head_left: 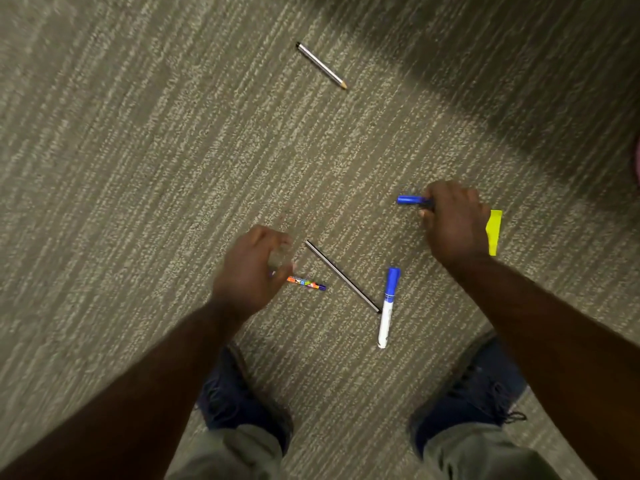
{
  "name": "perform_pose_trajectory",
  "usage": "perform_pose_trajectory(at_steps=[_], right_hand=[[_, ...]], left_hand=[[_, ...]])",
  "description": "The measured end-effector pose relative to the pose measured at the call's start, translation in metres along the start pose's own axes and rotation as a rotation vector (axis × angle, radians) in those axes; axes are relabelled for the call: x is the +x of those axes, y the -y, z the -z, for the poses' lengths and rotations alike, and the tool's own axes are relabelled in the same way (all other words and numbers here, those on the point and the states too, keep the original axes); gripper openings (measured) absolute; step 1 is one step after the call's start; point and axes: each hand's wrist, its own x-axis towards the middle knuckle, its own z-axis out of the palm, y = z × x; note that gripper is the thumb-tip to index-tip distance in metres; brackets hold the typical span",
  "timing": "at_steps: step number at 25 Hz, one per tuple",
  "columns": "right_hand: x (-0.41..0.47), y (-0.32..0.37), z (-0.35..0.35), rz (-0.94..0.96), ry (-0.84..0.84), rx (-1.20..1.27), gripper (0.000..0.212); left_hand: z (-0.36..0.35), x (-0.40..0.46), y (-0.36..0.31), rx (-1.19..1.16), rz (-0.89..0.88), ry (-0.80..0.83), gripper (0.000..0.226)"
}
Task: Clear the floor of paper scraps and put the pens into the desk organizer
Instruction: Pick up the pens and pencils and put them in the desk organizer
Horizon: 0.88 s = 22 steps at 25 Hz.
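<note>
Looking down from the head camera, two dark blue shoes and pale trouser cuffs are seen nearest, planted on a grey-green striped carpet. Both bare forearms are stretched forward and down over the floor.

Between the shoes and a little ahead, a white marker with a blue cap is laid nearly upright in the view, cap pointing away. Its barrel is touched by the lower end of a thin dark pen, which runs diagonally up and to the left.

The left hand is held just left of that thin pen, fingers curled loosely inward. A short, brightly patterned pen sticks out from under it; whether this pen is actually pinched or only lies beneath the fingers cannot be told, since the hand is blurred.

Further out to the right, the right hand is closed around a blue-capped pen, whose cap protrudes to the left of the curled fingers. Just beside this hand, on its right, a yellow paper scrap is partly hidden by the wrist.

Farthest away, well apart from everything else, a silver pencil is lying diagonally on the carpet, tip toward the lower right.
</note>
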Motion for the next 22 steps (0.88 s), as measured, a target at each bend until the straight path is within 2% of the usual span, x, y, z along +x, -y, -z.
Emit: perform_pose_trajectory(at_steps=[3,6,8,11,14,18,20,22], right_hand=[[0.001,0.002,-0.001,0.017,0.011,-0.009,0.015],[-0.001,0.009,-0.002,0.048,-0.040,0.006,0.009],[-0.004,0.019,-0.002,0.076,-0.054,0.007,0.014],[-0.009,0.025,-0.008,0.038,-0.006,-0.055,0.033],[-0.001,0.020,-0.011,-0.035,0.000,-0.009,0.023],[0.009,0.026,-0.004,-0.020,-0.054,0.065,0.014],[0.010,0.045,0.005,0.053,-0.077,0.183,0.011],[0.006,0.072,0.015,0.197,-0.066,0.267,0.011]], left_hand=[[-0.015,-0.013,0.005,0.199,-0.070,0.132,0.037],[-0.024,-0.018,0.007,0.332,0.006,0.120,0.032],[-0.025,-0.020,0.009,0.374,0.006,0.102,0.025],[-0.018,-0.023,0.016,0.396,-0.003,0.100,0.016],[0.000,-0.016,0.023,0.177,0.100,0.032,0.007],[0.017,0.003,0.012,-0.270,0.112,-0.114,0.014],[0.020,0.017,0.001,-0.387,0.172,-0.153,0.012],[0.023,0.032,-0.011,-0.582,0.312,-0.100,0.017]])
